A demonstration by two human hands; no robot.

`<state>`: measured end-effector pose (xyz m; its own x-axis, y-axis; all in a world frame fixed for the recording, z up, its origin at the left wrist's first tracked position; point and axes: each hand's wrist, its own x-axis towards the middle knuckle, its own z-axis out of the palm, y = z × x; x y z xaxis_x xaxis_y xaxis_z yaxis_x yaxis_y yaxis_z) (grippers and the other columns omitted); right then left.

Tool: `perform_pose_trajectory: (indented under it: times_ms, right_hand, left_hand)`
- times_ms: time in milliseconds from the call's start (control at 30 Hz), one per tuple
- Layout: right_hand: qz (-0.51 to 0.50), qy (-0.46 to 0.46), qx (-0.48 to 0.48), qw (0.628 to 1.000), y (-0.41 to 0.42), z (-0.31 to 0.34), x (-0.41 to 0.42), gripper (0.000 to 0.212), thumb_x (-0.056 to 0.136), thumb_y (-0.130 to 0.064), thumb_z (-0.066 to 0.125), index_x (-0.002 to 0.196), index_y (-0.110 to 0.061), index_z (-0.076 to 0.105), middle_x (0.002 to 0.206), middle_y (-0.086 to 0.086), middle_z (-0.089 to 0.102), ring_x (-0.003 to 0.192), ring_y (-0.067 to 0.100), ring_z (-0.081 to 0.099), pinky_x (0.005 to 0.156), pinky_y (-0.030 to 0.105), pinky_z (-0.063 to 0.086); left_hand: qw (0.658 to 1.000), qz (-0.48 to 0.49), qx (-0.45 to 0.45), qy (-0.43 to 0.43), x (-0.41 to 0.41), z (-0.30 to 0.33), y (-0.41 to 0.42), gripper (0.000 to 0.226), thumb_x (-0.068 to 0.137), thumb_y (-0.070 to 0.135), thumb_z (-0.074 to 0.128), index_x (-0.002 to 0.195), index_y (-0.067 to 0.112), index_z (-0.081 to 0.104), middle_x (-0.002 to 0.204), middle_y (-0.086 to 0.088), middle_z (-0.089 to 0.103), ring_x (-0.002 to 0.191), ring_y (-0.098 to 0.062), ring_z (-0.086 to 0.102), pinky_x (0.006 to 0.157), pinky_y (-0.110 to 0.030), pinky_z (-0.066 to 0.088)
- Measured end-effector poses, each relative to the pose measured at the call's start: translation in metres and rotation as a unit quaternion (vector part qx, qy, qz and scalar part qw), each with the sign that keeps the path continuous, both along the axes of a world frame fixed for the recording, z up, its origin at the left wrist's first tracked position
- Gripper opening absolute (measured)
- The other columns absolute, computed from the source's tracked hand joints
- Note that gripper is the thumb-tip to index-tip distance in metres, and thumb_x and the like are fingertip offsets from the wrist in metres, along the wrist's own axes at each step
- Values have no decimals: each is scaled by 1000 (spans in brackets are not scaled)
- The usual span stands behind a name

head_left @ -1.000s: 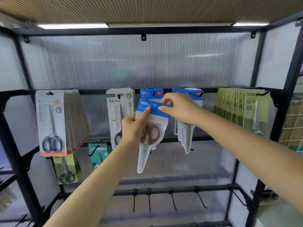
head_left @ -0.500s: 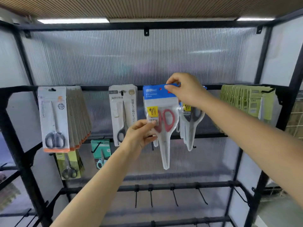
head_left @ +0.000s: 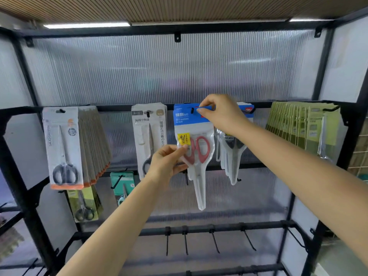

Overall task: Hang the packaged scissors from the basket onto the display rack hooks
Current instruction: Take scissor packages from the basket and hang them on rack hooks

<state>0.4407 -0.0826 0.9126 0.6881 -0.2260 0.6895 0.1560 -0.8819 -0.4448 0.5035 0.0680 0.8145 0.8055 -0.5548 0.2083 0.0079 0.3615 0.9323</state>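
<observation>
Your right hand [head_left: 221,114] covered the right end of the blue header card, so the hook beneath it could not be seen; only the dark hang slot just left of your fingertips showed. That hand pinched the card's top edge between thumb and forefinger. Your left hand [head_left: 169,162] pinched the left edge of the red-handled scissors pack [head_left: 196,148] at handle height, beside its yellow sticker, and hid the pack's lower left corner. The pack hung upright against the top rail of the display rack [head_left: 20,176], blade tip pointing down (whether it already sat on a hook could not be told).

Behind your right wrist hung a second blue-carded group, the clear blister packs [head_left: 231,156], their upper halves masked by your forearm. Left of the held pack was the white-carded scissors pack [head_left: 148,136], its lower right hidden by your left hand. Farther left a thick row of grey-carded packs [head_left: 65,148] filled one hook, the front card alone readable as a shape; the print was too small to make out. At the far right a row of green-carded packs [head_left: 302,122] was seen edge-on, contents unclear.

On the level below, a teal pack [head_left: 122,182] and a yellow-green pack [head_left: 85,204] were partly covered by the rows above them. Four bare hooks [head_left: 213,240] projected from the lower rail. A wire grid [head_left: 361,156] was cut off by the right edge.
</observation>
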Motion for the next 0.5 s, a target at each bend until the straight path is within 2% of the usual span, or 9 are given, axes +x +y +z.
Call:
perform_pose_trajectory:
  times_ms: [133,200,300,500]
  right_hand:
    - [-18,-2,-23,1000,-2,-4,11,13,93,-16,58,97,-5,64,75,-1,57,60,6,47,51,7,34]
    - [-31,3,-36,999,-4,-6,19,14,94,-17,57,98,-5,63,84,8,63,67,16,52,58,19,38]
    - [-37,4,-42,998,-8,-9,27,14,95,-17,54,99,-5,61,89,12,65,76,25,57,71,36,45]
    - [-74,8,-102,992,-14,-15,44,17,98,-16,49,106,-3,58,100,10,60,82,21,52,73,36,44]
  left_hand:
    - [999,31,3,19,9,-1,-7,13,87,10,64,76,7,57,78,-8,72,70,-17,71,68,-29,60]
    - [998,49,15,23,15,3,-12,11,88,10,64,80,5,57,80,-11,70,65,-14,70,63,-26,59]
    - [996,76,40,24,25,10,-23,10,89,9,63,84,4,55,80,-11,66,61,-11,67,55,-20,56]
    - [991,113,73,22,45,9,-42,10,91,13,61,85,7,55,88,-12,66,75,-16,66,61,-20,56]
